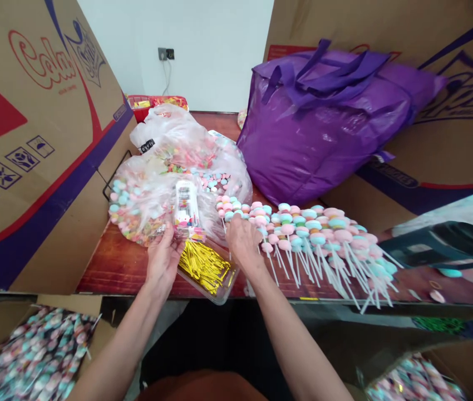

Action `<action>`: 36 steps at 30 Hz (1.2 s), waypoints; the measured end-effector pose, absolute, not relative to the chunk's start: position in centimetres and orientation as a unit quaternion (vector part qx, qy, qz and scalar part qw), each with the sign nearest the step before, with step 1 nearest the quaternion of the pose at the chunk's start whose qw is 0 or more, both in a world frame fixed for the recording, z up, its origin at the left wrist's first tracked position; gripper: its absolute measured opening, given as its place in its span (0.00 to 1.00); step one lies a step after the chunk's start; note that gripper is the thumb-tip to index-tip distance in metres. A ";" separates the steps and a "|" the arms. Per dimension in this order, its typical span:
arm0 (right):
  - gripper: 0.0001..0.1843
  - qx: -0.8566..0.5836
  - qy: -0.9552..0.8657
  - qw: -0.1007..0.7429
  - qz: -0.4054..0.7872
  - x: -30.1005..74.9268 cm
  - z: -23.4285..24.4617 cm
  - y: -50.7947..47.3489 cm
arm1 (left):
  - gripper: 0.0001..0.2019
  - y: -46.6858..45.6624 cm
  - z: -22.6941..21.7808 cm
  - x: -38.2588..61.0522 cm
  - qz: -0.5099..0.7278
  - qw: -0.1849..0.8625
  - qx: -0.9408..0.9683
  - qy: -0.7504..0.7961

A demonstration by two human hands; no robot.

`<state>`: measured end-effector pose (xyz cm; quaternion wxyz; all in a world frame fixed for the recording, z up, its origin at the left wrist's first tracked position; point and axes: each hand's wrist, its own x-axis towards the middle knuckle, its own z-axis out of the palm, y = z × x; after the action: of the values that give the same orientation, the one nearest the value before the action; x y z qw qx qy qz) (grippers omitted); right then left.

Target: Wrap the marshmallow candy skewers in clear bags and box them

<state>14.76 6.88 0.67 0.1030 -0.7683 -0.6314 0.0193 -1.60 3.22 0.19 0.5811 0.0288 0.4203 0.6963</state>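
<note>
Gold ties (205,267) between the hands (164,252) (242,240)

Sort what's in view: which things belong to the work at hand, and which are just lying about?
Likely in the work:
- sweets on sticks, beside the right hand
- gold strips in a clear tray
- printed packet, near the left hand

Apparently just lying about:
- purple bag
- dark mug, on its side
</note>
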 end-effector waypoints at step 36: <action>0.06 -0.522 -0.647 0.519 0.197 15.1 -2.0 -5.1 | 0.12 -1.1 -2.7 -11.5 0.666 0.239 0.315 0.633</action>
<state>15.09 -5.10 -2.03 0.5191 -0.5222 -0.6473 0.1972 -11.48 -1.08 -2.72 0.2386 0.3145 0.6332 0.6657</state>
